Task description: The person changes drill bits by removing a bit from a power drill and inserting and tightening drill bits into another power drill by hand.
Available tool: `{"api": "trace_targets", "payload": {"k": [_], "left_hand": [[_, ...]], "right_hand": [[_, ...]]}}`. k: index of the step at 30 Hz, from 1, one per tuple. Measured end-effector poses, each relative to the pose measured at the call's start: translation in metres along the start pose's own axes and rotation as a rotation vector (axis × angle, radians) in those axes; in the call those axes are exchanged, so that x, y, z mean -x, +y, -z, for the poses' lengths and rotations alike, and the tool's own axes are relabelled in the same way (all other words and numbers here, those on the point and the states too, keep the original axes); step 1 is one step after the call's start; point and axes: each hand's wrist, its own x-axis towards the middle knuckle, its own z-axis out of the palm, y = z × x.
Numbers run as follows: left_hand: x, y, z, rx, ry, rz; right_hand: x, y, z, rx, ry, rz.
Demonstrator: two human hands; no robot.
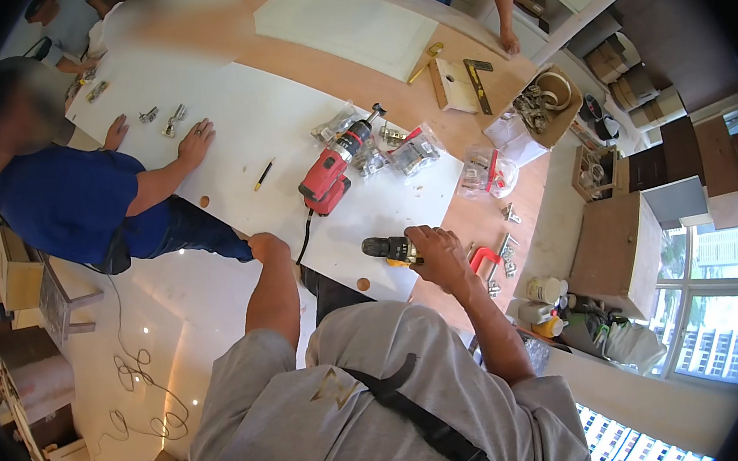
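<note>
My right hand (443, 257) is closed around the back of a black and yellow cordless drill (385, 248) at the near edge of the white panel (229, 137). The drill's front end points left. At the panel's left edge is my left hand (269, 247), its fingers mostly hidden. Between and beyond my hands stands a red power drill (326, 181) with a black cord. Bags of metal hinges (417, 152) lie just beyond it, and a pencil-like marker (264, 175) is to its left. A red clamp (486, 259) lies right of my right hand.
A co-worker in blue (77, 199) leans on the panel at left, near loose hinges (173, 121). Another person's arm (504, 8) reaches the far edge. A square (479, 85) and a box of hardware (551, 109) sit far right. A cable (140, 373) coils on the floor.
</note>
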Motion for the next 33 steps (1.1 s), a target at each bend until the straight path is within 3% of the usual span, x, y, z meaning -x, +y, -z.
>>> {"api": "trace_targets", "payload": {"k": [5, 8, 11, 14, 17, 19, 26, 29, 33], "left_hand": [[0.011, 0.005, 0.007, 0.052, -0.089, 0.145], [0.017, 0.007, 0.010, -0.038, -0.014, 0.014], [0.014, 0.008, 0.008, 0.086, 0.005, 0.121], [0.046, 0.029, 0.029, 0.483, 0.024, 0.394], [-0.003, -0.009, -0.007, 0.281, -0.002, 0.224], [-0.007, -0.013, -0.009, 0.172, -0.013, 0.182], [0.033, 0.021, 0.016, 0.180, 0.057, 0.301], [0.057, 0.037, 0.032, -0.096, 0.036, 0.181], [0.067, 0.052, 0.034, 0.185, 0.123, 0.374]], "right_hand": [[-0.006, 0.004, 0.006, -0.032, 0.000, -0.024], [-0.018, 0.000, 0.027, -0.035, -0.029, -0.200], [-0.035, 0.016, 0.055, -0.065, 0.057, -0.310], [-0.066, 0.032, 0.098, 0.016, 0.201, -0.408], [-0.115, 0.060, 0.123, 0.037, 0.378, -0.395], [-0.159, 0.072, 0.137, 0.041, 0.362, -0.442], [-0.314, 0.122, 0.107, 0.088, 0.274, -0.343], [-0.357, 0.133, 0.076, 0.167, 0.217, -0.314], [-0.381, 0.136, 0.049, 0.179, 0.122, -0.272]]}}
